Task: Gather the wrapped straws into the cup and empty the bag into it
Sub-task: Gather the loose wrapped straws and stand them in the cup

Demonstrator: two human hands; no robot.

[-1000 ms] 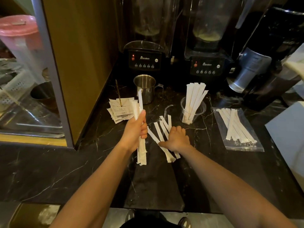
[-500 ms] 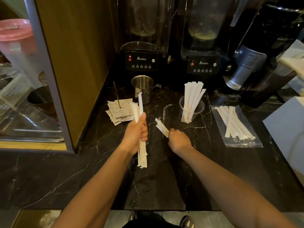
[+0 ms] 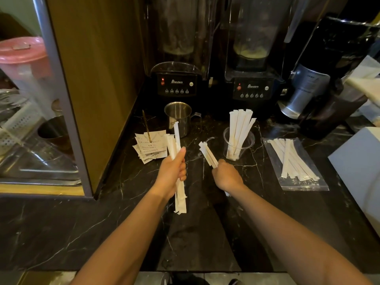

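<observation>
My left hand [image 3: 171, 171] grips an upright bundle of white paper-wrapped straws [image 3: 177, 147] above the black marble counter. My right hand [image 3: 226, 175] is closed around a smaller bunch of wrapped straws [image 3: 207, 154], their tips pointing up and left. A clear plastic cup [image 3: 247, 140] stands just right of my right hand, with several wrapped straws [image 3: 239, 128] upright in it. Further right, a clear plastic bag [image 3: 304, 182] lies flat on the counter with several wrapped straws [image 3: 292, 159] inside.
A steel pitcher [image 3: 178, 118] and a spike of paper receipts [image 3: 151, 147] sit behind my left hand. Two blenders [image 3: 176, 83] [image 3: 253, 89] line the back. A wooden panel [image 3: 98, 79] walls the left; a white box [image 3: 359, 167] is at the right edge.
My right hand has picked the loose straws up off the counter and closed on them, lifting them clear. My left hand has kept its bundle almost still.
</observation>
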